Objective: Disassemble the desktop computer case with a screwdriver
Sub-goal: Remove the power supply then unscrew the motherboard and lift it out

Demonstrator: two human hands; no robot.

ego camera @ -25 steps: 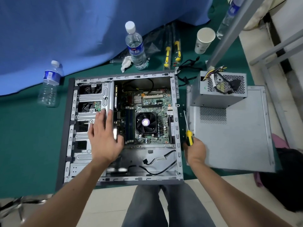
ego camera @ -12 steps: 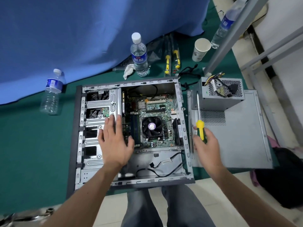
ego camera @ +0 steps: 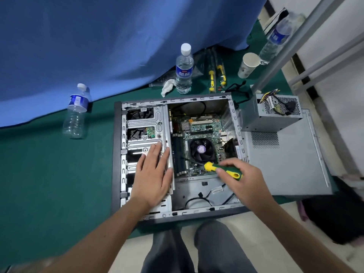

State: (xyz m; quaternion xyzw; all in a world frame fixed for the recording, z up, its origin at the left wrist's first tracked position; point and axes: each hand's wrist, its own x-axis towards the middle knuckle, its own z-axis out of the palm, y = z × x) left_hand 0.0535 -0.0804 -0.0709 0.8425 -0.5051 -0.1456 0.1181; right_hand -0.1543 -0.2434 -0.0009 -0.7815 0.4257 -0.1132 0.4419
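An open desktop computer case (ego camera: 118,154) lies flat on the green table, its motherboard (ego camera: 199,133) and black CPU fan (ego camera: 201,150) exposed. My left hand (ego camera: 153,174) rests flat, fingers apart, on the silver drive cage (ego camera: 143,125) at the case's left half. My right hand (ego camera: 241,178) grips a yellow-and-green screwdriver (ego camera: 222,170) over the motherboard's lower right. The handle lies nearly level and its shaft points left toward the fan's lower edge; the tip is hard to make out.
A grey power supply (ego camera: 269,113) with loose cables sits on the removed side panel (ego camera: 285,164) right of the case. Two water bottles (ego camera: 184,69) (ego camera: 75,113), a paper cup (ego camera: 248,65), spare screwdrivers (ego camera: 216,75) and a blue cloth (ego camera: 118,36) lie behind. My knees (ego camera: 197,249) are below.
My right hand carried the screwdriver from outside the case's right wall to over the motherboard, tilting it from upright to nearly level. My left hand stayed on the drive cage.
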